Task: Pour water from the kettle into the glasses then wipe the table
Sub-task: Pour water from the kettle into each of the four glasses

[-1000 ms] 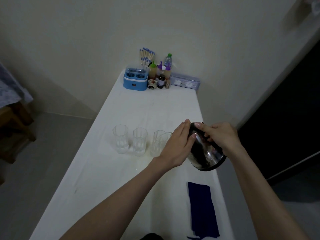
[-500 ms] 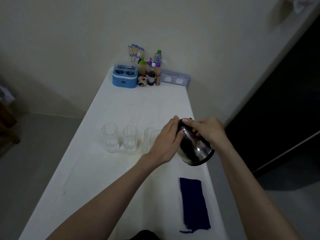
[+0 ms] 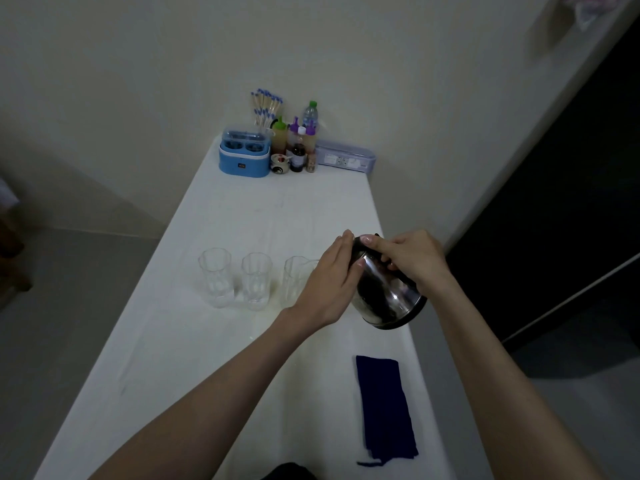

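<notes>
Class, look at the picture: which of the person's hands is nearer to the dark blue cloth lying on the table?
Neither clearly. Both the left hand and the right hand are on the tilted kettle, beyond the cloth.

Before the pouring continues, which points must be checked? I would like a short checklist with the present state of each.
1. Kettle held by both hands: ok, right hand on top, left hand against its side.
2. Kettle tilted toward the third glass: ok.
3. Spout over that glass: cannot tell, left hand hides it.
4. Three glasses upright: ok.
5. Water levels: cannot tell.
6. Cloth ready on the table: ok.
</notes>
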Motion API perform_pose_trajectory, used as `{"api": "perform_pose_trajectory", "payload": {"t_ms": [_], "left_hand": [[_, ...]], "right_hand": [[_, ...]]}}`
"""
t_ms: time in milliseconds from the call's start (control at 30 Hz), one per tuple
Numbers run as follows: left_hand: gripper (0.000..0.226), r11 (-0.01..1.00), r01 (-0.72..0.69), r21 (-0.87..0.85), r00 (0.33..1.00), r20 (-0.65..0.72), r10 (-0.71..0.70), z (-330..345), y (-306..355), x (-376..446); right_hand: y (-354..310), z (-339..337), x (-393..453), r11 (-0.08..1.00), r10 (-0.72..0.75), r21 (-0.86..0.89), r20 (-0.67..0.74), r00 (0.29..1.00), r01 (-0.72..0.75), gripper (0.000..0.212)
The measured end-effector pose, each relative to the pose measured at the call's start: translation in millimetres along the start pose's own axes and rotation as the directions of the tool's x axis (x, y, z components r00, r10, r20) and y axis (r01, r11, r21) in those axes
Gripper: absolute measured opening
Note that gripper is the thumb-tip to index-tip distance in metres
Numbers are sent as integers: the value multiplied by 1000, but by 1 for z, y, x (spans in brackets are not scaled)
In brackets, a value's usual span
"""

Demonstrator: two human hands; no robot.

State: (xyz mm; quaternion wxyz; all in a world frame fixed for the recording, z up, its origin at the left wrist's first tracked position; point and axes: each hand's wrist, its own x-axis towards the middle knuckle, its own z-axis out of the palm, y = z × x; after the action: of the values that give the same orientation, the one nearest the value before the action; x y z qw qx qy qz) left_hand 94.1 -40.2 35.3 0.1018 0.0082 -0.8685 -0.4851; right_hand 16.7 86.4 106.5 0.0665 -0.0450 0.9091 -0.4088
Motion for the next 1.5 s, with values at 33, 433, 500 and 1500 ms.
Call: {"api": "perform_pose_trajectory", "payload": {"t_ms": [33, 433, 500, 1500], "left_hand": [[57, 1000, -2, -1, 1000, -2, 2, 0, 0, 0], [57, 1000, -1, -12, 1000, -1, 1, -2, 2, 1], [57, 1000, 1, -12, 1000, 2, -1, -2, 1, 1], [59, 982, -106, 154, 991, 100, 91, -1, 6, 5]], "right_hand": [[0, 0, 0, 1000, -2, -2, 2, 1000, 2, 55], [-7, -3, -2, 1000, -5, -29, -5, 1000, 5, 53], [-6, -3, -2, 999, -18, -40, -7, 1000, 18, 54], [28, 7, -17, 902, 166, 406, -5, 986, -150, 49]]}}
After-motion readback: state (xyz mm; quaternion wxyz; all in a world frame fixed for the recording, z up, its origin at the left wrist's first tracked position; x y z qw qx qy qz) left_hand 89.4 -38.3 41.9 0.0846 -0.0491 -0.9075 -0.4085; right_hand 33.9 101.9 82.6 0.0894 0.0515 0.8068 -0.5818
